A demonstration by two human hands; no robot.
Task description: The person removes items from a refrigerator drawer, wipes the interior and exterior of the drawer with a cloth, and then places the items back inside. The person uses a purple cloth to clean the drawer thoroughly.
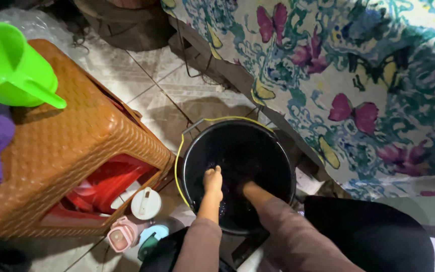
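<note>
Both sleeved forearms reach from me down into the black bucket [240,176] on the tiled floor [162,95]. I see my left hand [212,180] closed at the water; my right hand [250,190] is submerged, grip unreadable. Beside stands an orange stool [71,151].

Both arms wear long, soft sleeves in a dusty brownish mauve, plain with no print, reaching down near the wrists. The left hand [212,180] is bare. The right hand [249,189] is bare too.
</note>
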